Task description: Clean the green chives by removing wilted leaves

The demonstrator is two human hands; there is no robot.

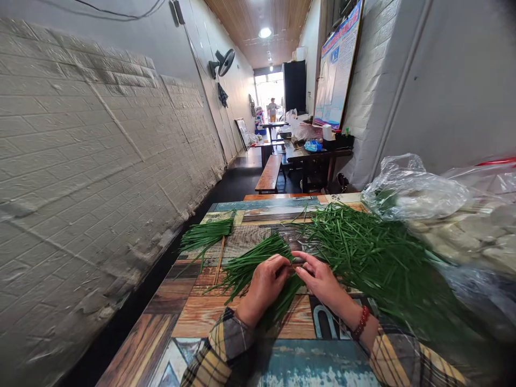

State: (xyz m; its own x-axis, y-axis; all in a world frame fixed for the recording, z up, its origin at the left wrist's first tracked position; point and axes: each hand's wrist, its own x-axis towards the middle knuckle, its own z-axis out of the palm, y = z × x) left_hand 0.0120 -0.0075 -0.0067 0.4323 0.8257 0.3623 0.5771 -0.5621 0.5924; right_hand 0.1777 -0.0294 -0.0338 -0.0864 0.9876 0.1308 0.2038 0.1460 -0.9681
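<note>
Green bunched stalks (pixel 256 259) lie beside the curled left fingers (pixel 278 260); slightly bent right fingers (pixel 309 260) have a loose heap (pixel 358 244) rightward; what either grips is unclear.

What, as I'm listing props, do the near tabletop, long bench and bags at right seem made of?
Tabletop: probably laminate or film, satin; its patchwork of grains looks printed.
Bench: likely varnished wood; brown with a sheen.
Bags: thin plastic, apparently; clear, glossy, crinkled.

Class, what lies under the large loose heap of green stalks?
The patterned tabletop shows beside the green heap; whatever lies directly beneath it is covered, so cannot be seen.
</note>
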